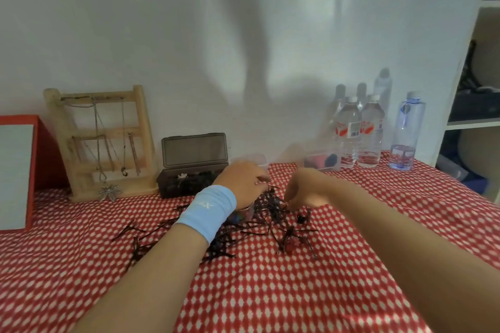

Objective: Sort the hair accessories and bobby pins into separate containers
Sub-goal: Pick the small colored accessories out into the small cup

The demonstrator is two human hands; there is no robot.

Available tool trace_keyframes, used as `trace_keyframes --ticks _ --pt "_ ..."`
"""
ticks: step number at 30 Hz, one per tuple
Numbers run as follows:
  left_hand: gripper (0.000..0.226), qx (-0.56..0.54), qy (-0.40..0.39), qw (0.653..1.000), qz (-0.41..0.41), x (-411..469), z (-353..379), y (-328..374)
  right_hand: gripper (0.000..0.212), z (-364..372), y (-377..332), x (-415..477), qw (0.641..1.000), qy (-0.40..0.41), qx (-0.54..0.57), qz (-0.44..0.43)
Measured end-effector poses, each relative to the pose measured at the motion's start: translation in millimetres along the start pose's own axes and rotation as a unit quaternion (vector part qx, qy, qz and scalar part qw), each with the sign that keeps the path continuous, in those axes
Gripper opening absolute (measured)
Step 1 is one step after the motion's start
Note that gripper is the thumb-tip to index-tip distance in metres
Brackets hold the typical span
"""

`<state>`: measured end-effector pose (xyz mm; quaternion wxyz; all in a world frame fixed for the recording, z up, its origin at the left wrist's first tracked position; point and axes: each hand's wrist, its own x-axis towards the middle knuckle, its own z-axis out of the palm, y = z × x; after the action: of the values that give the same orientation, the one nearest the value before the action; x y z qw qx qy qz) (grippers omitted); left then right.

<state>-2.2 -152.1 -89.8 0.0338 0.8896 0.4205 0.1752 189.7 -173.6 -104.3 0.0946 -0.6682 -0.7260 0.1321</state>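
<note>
Near the red cloth's (pixel 270 292) far edge, the right hand (pixel 303 189) pinches bobby pins (pixel 270 212); whether the left hand (pixel 243 181) grips anything, I cannot tell.

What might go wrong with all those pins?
The pins lie tangled, so the right hand may lift a clump, perhaps with a clip caught in it. The left forearm lies over loose pins and could sweep them across the cloth. Reaching for the clear box could bump the bottles beside it.
</note>
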Motion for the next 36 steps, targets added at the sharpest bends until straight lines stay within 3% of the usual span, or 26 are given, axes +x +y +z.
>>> trace_keyframes --ticks 6,12,25,31,36 --pt "0.03 0.096 -0.085 0.992 -0.003 32 23 8 0.01 4 10 6 1.0 0.026 0.016 -0.006" --pt "0.024 0.085 -0.14 0.986 -0.026 44 39 11 0.014 2 16 15 0.997 0.05 0.049 -0.01" --pt "0.015 -0.089 0.01 0.994 -0.067 21 -5 -18 0.021 7 4 24 0.999 -0.006 -0.008 -0.034" --pt "0.012 -0.089 -0.025 0.991 -0.101 3 -7 -43 0.018 -2 -14 26 0.995 0.058 0.074 -0.043" --pt "0.019 -0.121 -0.024 0.987 -0.106 -8 -8 -50 0.014 -2 -47 29 0.988 0.041 0.132 -0.074"
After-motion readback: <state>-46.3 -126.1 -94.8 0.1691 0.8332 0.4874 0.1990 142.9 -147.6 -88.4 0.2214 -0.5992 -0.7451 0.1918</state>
